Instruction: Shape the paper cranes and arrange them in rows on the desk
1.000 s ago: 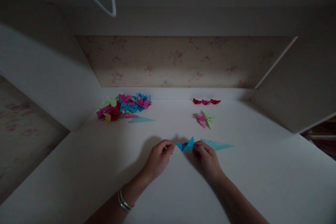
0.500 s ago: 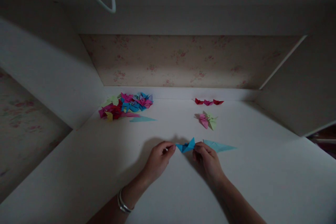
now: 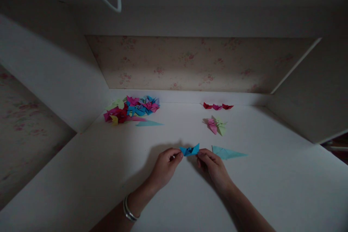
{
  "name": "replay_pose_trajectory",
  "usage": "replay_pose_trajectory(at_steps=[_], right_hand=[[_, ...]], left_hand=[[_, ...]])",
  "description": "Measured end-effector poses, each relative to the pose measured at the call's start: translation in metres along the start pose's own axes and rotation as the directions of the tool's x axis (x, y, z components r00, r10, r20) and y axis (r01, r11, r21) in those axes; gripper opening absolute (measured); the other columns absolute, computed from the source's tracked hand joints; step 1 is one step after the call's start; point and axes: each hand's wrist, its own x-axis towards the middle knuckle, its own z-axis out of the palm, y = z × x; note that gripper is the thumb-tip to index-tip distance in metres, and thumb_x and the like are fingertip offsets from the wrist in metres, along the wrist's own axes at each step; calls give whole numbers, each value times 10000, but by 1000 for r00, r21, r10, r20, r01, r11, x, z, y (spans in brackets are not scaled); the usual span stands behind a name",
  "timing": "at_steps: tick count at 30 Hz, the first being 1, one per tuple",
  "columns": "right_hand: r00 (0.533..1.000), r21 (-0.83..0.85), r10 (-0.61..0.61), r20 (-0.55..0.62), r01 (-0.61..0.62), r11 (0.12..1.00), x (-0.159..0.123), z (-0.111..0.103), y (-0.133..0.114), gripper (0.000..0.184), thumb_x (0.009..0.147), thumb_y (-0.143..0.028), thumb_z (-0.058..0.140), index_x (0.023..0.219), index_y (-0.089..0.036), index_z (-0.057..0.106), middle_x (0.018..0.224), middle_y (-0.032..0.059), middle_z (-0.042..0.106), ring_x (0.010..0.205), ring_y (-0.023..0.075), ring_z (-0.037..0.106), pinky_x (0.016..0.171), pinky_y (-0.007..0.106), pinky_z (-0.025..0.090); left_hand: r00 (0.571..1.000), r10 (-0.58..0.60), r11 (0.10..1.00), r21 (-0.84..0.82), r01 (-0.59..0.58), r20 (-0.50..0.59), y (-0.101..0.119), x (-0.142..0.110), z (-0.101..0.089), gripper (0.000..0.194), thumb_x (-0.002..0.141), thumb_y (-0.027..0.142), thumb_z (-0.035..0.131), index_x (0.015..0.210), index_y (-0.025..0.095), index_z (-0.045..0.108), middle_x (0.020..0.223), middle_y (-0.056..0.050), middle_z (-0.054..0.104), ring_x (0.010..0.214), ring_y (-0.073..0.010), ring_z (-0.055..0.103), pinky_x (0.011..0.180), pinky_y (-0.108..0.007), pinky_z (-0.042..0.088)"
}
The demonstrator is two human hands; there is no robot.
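Note:
A small blue paper boat [image 3: 189, 150] is held just above the white tabletop, pinched at both ends. My left hand [image 3: 167, 165] closes thumb and forefinger on its left tip. At the right tip, my right hand [image 3: 213, 165] grips it the same way, its lower fingers curled under and partly hidden. Right of that hand lies a flat, pointed piece of light blue folded paper [image 3: 228, 153]. Beyond it sit a pink paper butterfly [image 3: 212, 125] and a pale green one [image 3: 221, 127], side by side.
Three red and pink paper boats [image 3: 217, 107] stand in a row near the back edge. A heap of colourful folded papers [image 3: 136, 108] lies at the back left, a light blue pointed paper [image 3: 149, 123] before it. White panels flank the tabletop [image 3: 174, 203]; a white hanger [image 3: 118, 0] dangles overhead.
The blue paper boat has turned to sit more level, its open top showing more. My two hands have come slightly closer together, both still gripping it.

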Motion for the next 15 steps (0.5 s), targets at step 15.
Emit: replay_pose_trajectory(at_steps=[15], right_hand=[[1000,-40,3,30,-2,999,1,-1,3,260,832,-410,557,707,-185,595,566,-24,517,493,108,396,480,247,277]], left_hand=[[999,43,993,106,-44,10,-2,-1,1,308,870,405,497,785,146,640,707,-19,582,606,-130,481,518,-219,341]])
